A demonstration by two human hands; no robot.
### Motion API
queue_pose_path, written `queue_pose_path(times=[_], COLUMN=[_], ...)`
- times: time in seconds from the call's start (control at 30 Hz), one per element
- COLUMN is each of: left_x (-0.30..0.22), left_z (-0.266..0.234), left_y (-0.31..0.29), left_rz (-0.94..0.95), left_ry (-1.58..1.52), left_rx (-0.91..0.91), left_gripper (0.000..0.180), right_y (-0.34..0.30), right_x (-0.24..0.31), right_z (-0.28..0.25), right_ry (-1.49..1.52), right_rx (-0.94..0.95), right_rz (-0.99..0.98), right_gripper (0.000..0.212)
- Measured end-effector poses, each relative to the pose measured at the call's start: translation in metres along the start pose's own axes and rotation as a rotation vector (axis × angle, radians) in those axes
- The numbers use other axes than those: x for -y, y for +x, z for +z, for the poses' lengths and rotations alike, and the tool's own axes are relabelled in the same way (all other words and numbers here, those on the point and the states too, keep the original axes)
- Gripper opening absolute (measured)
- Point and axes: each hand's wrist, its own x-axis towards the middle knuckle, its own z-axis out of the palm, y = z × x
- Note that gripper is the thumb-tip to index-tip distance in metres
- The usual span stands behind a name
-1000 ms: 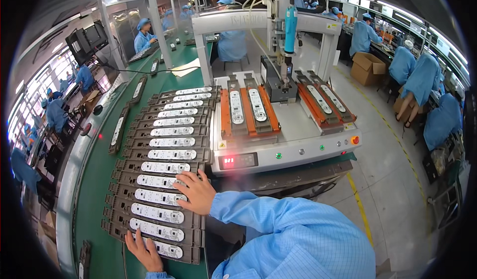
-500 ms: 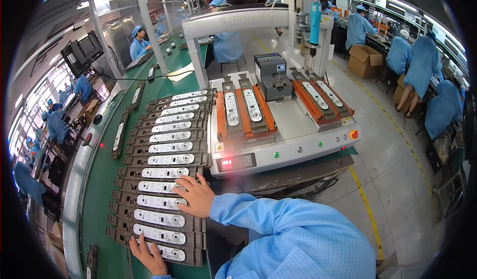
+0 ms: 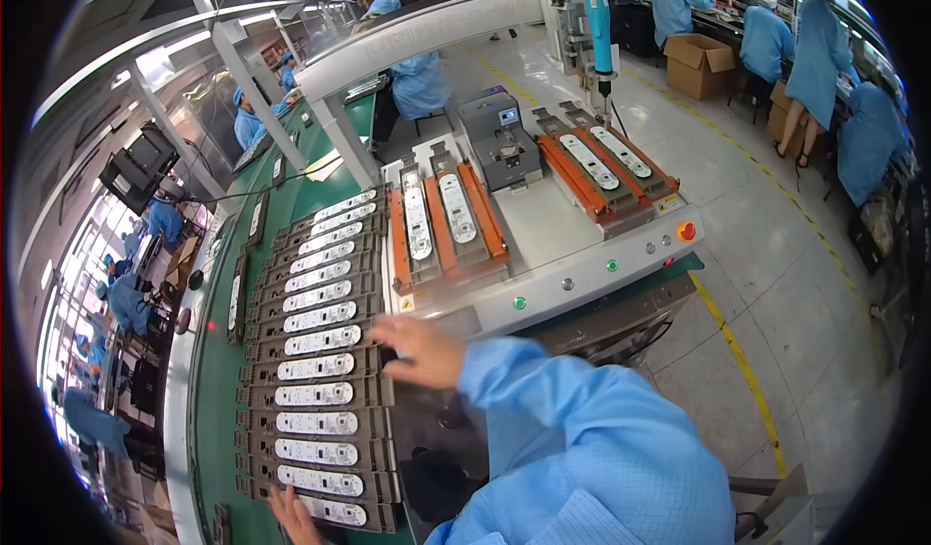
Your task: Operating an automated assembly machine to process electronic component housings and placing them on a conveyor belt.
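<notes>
Hovering by the row of trays [image 3: 373, 424], the person's right hand [image 3: 422, 349] has blurred fingers apart; the left hand [image 3: 294, 520], fingers parted, is beside the nearest white board [image 3: 333, 512].

Beside the hands [image 3: 432, 353], the trays [image 3: 372, 395] looked matt plastic, the boards [image 3: 315, 395] smooth; beyond them, the machine [image 3: 535, 223] looked smooth, painted metal.

Bench [image 3: 215, 400] is free left of near trays [image 3: 375, 455]; the machine [image 3: 545, 295] flanks the far ones
</notes>
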Motion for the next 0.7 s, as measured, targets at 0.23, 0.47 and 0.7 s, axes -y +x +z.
queue_pose_path(times=[0.23,0.47,0.7], left_x=[-0.136,-0.386,-0.595], left_z=[-0.042,0.094,0.256], left_y=[0.088,0.200,0.214], left_rz=[0.170,0.893,0.748], left_ry=[-0.283,-0.279,-0.378], left_rx=[0.155,0.459,0.434], left_gripper=[0.041,0.037,0.049], right_y=[-0.026,-0.077,-0.083], right_x=[-0.093,-0.143,-0.145], right_z=[-0.244,-0.370,-0.324], right_ry=[-0.395,-0.976,-0.983], right_rx=[-0.619,-0.404,-0.400], right_rz=[0.285,0.943,0.860], right_gripper=[0.037,0.044,0.033])
